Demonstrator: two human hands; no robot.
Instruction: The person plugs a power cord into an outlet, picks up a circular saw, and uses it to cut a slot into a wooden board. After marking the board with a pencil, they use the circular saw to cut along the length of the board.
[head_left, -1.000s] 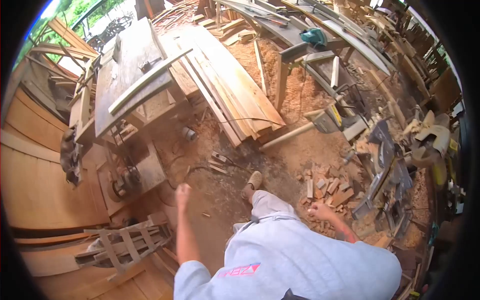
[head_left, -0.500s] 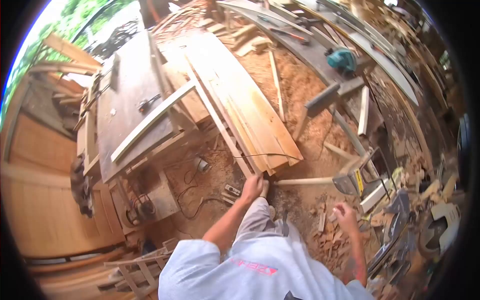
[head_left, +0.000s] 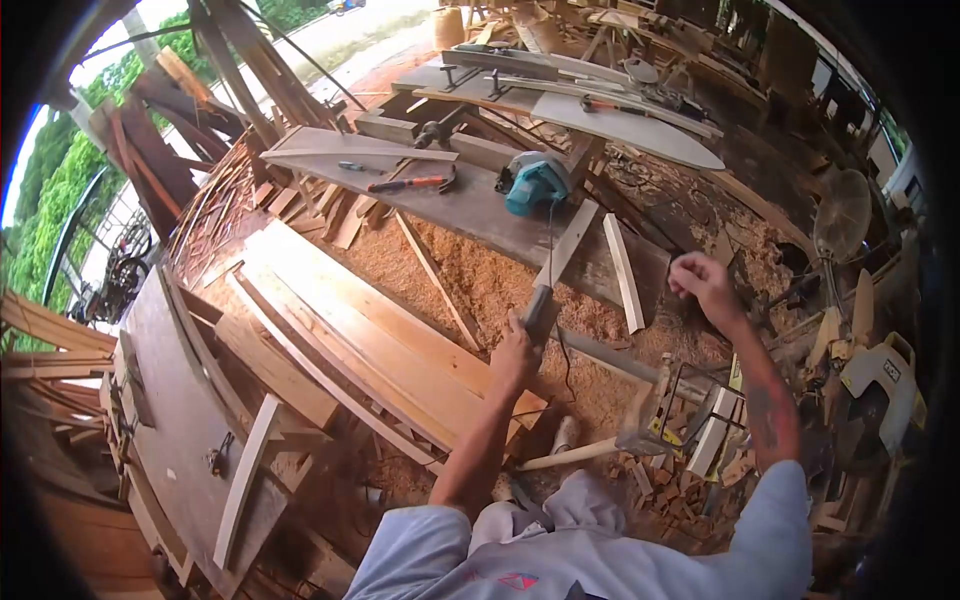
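My left hand (head_left: 515, 352) is closed at the near end of a dark wooden block (head_left: 540, 312), its fingers along the block's left side. Beyond the block a paler piece of wood (head_left: 570, 240) reaches onto the workbench (head_left: 460, 215). On that bench sits a teal circular saw (head_left: 535, 185), with an orange-and-black handled tool (head_left: 412, 184) to its left. Raised near the bench's right end, my right hand (head_left: 703, 282) has its fingers curled in. What it holds, if anything, is hidden. A pale wooden strip (head_left: 624, 275) leans on the bench edge between my hands.
Long planks (head_left: 370, 330) lie to my left, with sawdust (head_left: 470, 275) between them and the bench. A second bench (head_left: 185, 420) stands further left. Offcuts (head_left: 680, 490) cover the ground at front right, near a metal-framed tool (head_left: 665, 410) and a standing fan (head_left: 840, 220).
My view has swung right. My left hand has left the end of a long strip beside the planks and moved to the dark block. My right hand has risen and moved forward.
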